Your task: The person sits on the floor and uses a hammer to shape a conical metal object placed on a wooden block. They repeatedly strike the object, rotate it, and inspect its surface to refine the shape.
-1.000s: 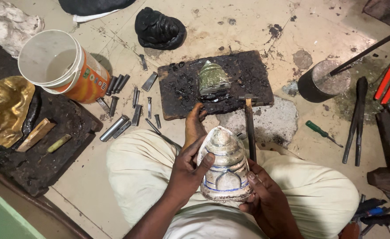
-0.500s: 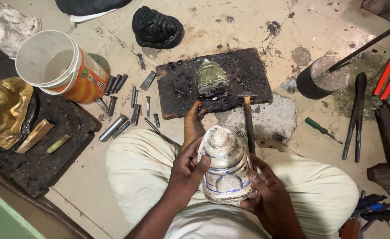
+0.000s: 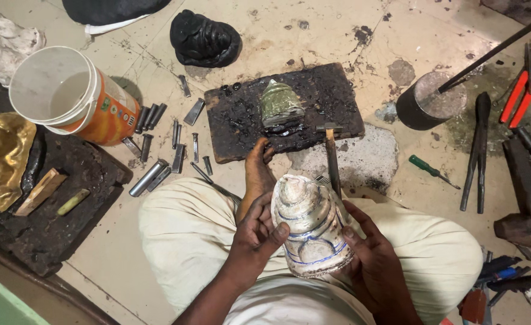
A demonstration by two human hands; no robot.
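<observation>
Cradling a pale shell (image 3: pixel 310 225), left hand (image 3: pixel 254 232) and right hand (image 3: pixel 371 259) clamped on it, above stained, tool-strewn concrete floor (image 3: pixel 313 30).

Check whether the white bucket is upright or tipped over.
Tipped: the white bucket lies on its side on the floor, its open mouth facing the camera, nothing visible inside.

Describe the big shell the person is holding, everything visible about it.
The conch shell is large, whitish-cream with a glossy, pearly look, and its spiral whorls at the top end point away from the person. Blue lines are drawn in curved outlines across its lower body. It is held over the lap, tilted slightly, between both hands: the left hand grips its left side with the thumb on the face, the right hand cradles its right edge.
</observation>
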